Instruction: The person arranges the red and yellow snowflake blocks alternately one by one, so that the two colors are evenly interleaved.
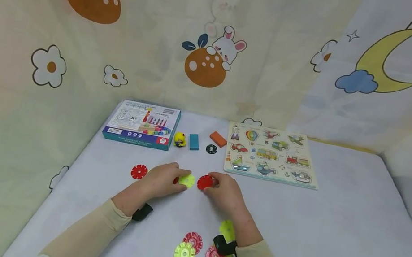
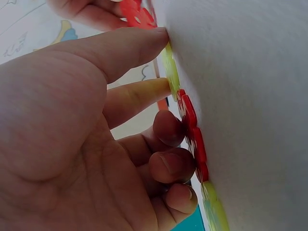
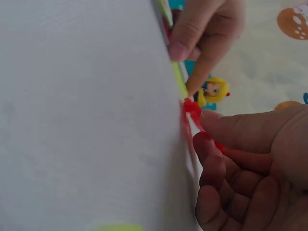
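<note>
Disc of red plastic [image 1: 204, 183], round with notches, pinched by the right hand [image 1: 228, 193], is just right of the round yellow-green plastic disc [image 1: 188, 180] the left hand [image 1: 162, 181] pinches.

The head view is looking forward and down over the white tabletop [image 1: 360, 231]; both wrist views are sharing the left hand [image 1: 162, 180] and right hand [image 1: 228, 193], watching closely, low and tilted.
</note>
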The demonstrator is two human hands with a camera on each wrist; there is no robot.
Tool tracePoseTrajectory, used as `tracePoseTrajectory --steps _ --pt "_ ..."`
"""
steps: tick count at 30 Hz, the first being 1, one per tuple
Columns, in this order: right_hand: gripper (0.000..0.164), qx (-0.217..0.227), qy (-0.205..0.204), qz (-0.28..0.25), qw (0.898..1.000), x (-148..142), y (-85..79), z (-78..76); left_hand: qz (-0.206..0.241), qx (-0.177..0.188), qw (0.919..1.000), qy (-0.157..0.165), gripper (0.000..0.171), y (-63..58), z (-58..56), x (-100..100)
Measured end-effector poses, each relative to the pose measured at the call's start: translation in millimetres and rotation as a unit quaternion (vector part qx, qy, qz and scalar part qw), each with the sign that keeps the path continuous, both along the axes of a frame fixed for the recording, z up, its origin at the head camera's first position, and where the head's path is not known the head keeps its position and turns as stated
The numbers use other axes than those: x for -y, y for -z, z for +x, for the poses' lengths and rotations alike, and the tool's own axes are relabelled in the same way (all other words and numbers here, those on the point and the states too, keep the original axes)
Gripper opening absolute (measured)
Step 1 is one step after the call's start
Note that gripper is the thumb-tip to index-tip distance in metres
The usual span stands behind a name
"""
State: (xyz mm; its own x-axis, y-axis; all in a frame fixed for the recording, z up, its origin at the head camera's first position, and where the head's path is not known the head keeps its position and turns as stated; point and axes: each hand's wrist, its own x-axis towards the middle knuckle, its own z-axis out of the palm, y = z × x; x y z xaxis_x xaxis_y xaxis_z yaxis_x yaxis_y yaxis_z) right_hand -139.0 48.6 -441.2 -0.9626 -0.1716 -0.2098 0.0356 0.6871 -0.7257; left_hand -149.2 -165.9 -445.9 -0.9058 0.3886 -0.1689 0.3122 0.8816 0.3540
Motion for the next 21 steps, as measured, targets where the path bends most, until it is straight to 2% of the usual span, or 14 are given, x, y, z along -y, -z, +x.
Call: tracePoseTrajectory --steps 4,7,12,16,21 --pt "0.049 -0.032 -0.017 0.026 0.999 1 6.8 -0.4 0.001 -0.003 1.0 -0.001 0.056 -0.3 0.5 -1" --pt "0.046 -0.044 -0.011 0.04 0.998 1 7.8 -1.4 0.002 0.0 1.0 -0.003 0.056 -1.4 0.8 -2" --pt "0.036 -0.038 0.0 0.049 0.998 2 9.0 -1.8 0.004 -0.001 1.0 0.0 0.056 -2.8 1.3 -1" --pt "0.035 -0.033 0.007 0.053 0.998 3 10.8 -1.0 0.002 0.0 1.0 0.003 0.056 -3.2 0.7 -4" --pt "0.034 -0.033 0.016 0.058 0.998 3 12.0 -2.0 -0.006 0.009 0.9999 0.008 0.06 -3.6 -4.1 -22"
